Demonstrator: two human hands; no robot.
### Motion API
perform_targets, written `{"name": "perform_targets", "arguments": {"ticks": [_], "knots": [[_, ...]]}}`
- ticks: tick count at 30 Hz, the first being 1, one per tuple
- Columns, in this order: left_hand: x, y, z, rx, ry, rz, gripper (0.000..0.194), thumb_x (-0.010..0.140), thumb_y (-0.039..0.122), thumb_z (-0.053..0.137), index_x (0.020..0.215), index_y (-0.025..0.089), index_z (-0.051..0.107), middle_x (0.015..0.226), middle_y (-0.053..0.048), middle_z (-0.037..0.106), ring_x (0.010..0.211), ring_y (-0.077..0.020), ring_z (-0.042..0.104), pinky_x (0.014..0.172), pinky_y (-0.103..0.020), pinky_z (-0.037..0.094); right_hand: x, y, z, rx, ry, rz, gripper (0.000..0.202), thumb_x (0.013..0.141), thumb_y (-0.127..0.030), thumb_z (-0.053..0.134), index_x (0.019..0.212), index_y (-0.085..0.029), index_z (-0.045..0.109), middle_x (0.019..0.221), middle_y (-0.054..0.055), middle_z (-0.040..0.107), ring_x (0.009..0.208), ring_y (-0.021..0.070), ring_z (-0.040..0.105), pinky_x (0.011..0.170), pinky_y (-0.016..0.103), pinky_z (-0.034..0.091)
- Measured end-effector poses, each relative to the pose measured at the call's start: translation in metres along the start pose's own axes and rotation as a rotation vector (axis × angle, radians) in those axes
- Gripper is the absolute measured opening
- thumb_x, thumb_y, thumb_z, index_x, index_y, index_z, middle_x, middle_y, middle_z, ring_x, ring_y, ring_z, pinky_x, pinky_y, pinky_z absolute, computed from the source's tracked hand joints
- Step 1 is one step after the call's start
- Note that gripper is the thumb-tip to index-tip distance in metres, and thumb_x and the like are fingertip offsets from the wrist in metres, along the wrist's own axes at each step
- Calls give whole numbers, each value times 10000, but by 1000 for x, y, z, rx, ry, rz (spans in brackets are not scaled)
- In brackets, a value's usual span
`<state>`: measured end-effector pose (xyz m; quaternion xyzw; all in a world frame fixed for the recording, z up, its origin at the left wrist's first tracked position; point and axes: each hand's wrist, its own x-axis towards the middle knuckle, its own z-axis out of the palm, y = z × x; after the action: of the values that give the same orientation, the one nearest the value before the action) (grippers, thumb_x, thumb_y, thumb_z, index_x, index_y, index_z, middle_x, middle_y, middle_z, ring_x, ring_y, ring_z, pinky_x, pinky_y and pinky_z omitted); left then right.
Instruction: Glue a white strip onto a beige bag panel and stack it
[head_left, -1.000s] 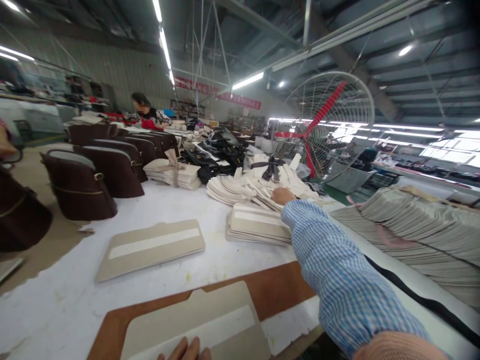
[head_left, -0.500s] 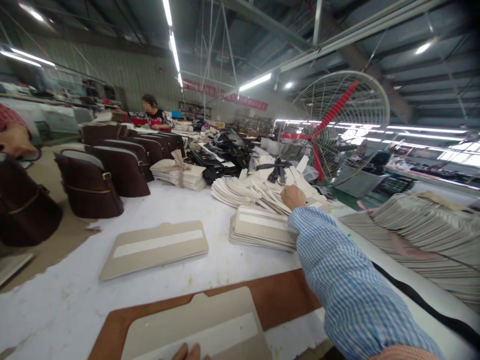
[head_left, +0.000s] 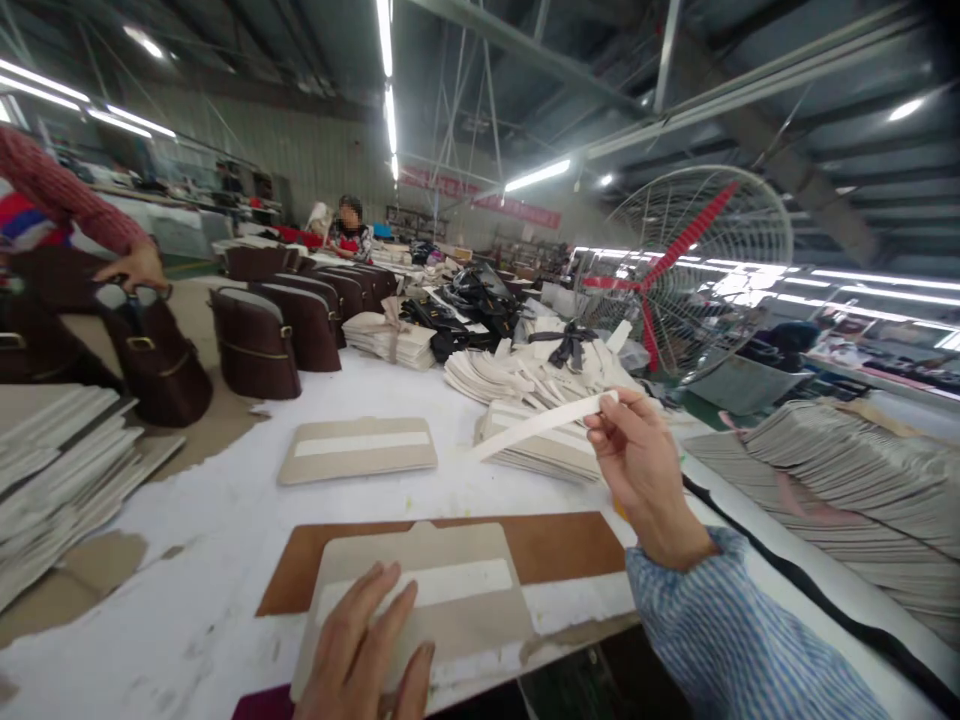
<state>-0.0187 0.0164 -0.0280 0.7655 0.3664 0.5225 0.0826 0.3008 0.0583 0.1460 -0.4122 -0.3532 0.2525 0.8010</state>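
You have one view only, from the camera on your head, so no second view shares any of the scene. It looks forward and slightly down along the tabletop [head_left: 225,520], level enough to take in the ceiling lights. Your hands sit close under the lens at the lower edge. The big fan [head_left: 697,270] stands well beyond them to the right, and the far workbenches recede left of the fan.

Brown bags [head_left: 255,340] stand in a row, far left of the table [head_left: 210,530]. A co-worker's hand [head_left: 135,268] rests on one bag [head_left: 157,360]. Big fan [head_left: 690,270] at the right. Grey stacks [head_left: 840,480] below it. Black bags [head_left: 472,300] beyond.
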Motion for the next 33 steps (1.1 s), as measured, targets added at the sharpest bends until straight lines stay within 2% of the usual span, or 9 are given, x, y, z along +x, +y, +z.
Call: {"name": "perform_targets", "arguments": {"ticks": [3,4,7,9,12,15,21,25,33], "knots": [[15,33,-22,-471,-104,-711,498,1008,507,584,1461,306,535,1495,-113,618,1099,-246,747,853,-354,636,-55,9,0,95,-6,224,454,539,-268,1025,852,-204,703,652,-96,668,529,45,661,474,64,536],[20,41,-26,-649,-139,-876,600,981,587,597,1493,291,496,1529,-131,583,1069,-253,755,826,-367,646,-70,12,-1,112,-3,274,462,526,-265,1034,850,-206,710,652,-98,674,522,41,660,476,58,538],[30,55,-34,-1024,-169,-1164,852,844,689,729,1504,217,470,1361,-172,692,935,-250,771,741,-362,645,-103,20,-4,121,25,377,469,515,-261,1044,851,-210,721,659,-95,687,504,38,656,474,52,536],[31,60,-36,-1103,-161,-1243,842,755,648,836,1390,164,572,1134,-146,778,862,-226,765,700,-313,623,-117,25,-9,97,50,422,464,527,-270,1042,857,-210,722,661,-86,694,497,42,654,471,60,536],[28,61,-37,-1089,-174,-1282,696,681,579,904,1164,135,670,832,-78,788,762,-189,748,666,-263,600,-131,32,-23,12,75,437,434,572,-318,1026,862,-222,717,643,-60,705,508,73,667,477,99,547],[29,57,-41,-949,-183,-1251,636,693,560,874,1131,160,646,711,-28,765,690,-175,735,635,-257,595,-136,39,-39,-119,42,418,403,620,-406,998,838,-222,713,633,-16,717,522,97,653,495,144,538],[48,32,-53,-522,-198,-1118,464,652,553,834,866,201,621,600,20,716,504,-153,665,517,-249,547,-118,51,-65,-515,-220,436,353,738,-497,889,785,-181,739,580,-29,600,503,79,456,486,211,355],[62,18,-53,-384,-146,-1048,433,662,559,791,872,194,691,638,7,736,583,-168,705,600,-269,588,-96,62,-59,-732,-381,426,360,771,-543,796,799,-192,719,605,-25,600,544,121,481,527,264,351],[77,-4,-44,-76,-174,-888,324,755,480,637,902,219,761,721,-11,780,643,-200,714,691,-322,586,-79,87,-37,-962,-466,324,297,789,-520,673,871,-234,670,726,-10,687,649,182,606,627,319,457]]}}
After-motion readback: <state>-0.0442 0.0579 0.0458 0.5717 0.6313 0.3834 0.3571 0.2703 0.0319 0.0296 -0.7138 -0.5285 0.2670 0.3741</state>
